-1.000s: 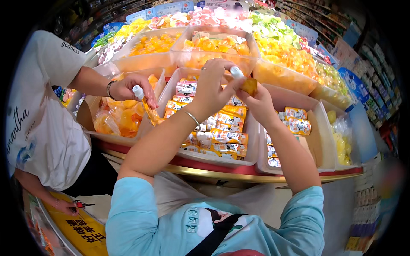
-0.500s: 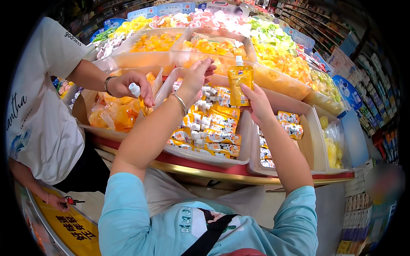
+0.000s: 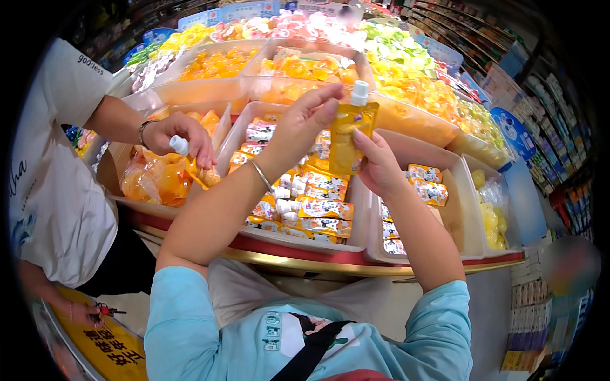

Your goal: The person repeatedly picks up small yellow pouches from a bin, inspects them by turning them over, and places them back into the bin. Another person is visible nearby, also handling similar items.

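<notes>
A yellow spouted pouch (image 3: 344, 156) stands upright in my right hand (image 3: 382, 164), white cap (image 3: 359, 93) at the top. My right fingers and thumb are closed on its right side. Beside its upper left edge is my left hand (image 3: 309, 120), with loosely bent fingers apart and nothing visible in them; whether a fingertip touches the pouch I cannot tell. Beneath both hands, a translucent bin (image 3: 363, 238) holds rows of orange and white spouted pouches (image 3: 325, 208) with white caps.
At my left, another person's hand (image 3: 181, 136) holds a white-capped pouch over a bin of orange jelly cups (image 3: 152, 181). Their other hand holds keys (image 3: 108, 310). More sweets bins rise behind; a part-filled pouch bin (image 3: 432, 192) is at the right. A gold counter edge (image 3: 286, 259) runs in front.
My left hand has moved right, up to the pouch's side. The pouch has turned somewhat and come slightly left and lower. The other person's hand has shifted left and lower.
</notes>
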Demonstrator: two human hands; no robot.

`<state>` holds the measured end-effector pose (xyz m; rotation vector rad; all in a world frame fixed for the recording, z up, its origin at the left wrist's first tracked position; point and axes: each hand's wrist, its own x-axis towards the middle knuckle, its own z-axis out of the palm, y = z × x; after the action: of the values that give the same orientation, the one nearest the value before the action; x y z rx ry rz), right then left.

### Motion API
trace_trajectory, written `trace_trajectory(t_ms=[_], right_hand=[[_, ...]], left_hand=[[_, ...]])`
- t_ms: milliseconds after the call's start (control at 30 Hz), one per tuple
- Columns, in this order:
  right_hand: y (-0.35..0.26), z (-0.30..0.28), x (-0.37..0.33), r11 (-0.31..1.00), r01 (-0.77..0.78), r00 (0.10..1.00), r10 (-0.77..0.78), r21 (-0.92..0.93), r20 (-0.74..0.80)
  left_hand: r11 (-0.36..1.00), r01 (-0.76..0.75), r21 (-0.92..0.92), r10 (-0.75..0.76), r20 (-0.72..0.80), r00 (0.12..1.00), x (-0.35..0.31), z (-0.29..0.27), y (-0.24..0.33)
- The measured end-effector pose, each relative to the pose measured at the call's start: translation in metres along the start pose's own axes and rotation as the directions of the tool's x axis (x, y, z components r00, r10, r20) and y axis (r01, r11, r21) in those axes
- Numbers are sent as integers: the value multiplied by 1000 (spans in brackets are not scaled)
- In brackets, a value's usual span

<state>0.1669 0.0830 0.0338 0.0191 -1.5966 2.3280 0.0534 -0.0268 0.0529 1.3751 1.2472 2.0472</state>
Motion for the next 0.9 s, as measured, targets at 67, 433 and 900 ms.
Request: trace_trajectory(t_ms=[67, 433, 900], right_hand=[[-3, 1, -5, 1000, -6, 999, 6, -16, 34], [2, -1, -3, 949, 47, 991, -5, -312, 134], [7, 2, -1, 860, 167, 985, -164, -483, 48]], left_hand=[[986, -146, 74, 138, 102, 985, -4, 2, 5], [638, -553, 536, 542, 198, 817, -9, 1, 8], [659, -431, 616, 449, 137, 883, -8, -2, 4]])
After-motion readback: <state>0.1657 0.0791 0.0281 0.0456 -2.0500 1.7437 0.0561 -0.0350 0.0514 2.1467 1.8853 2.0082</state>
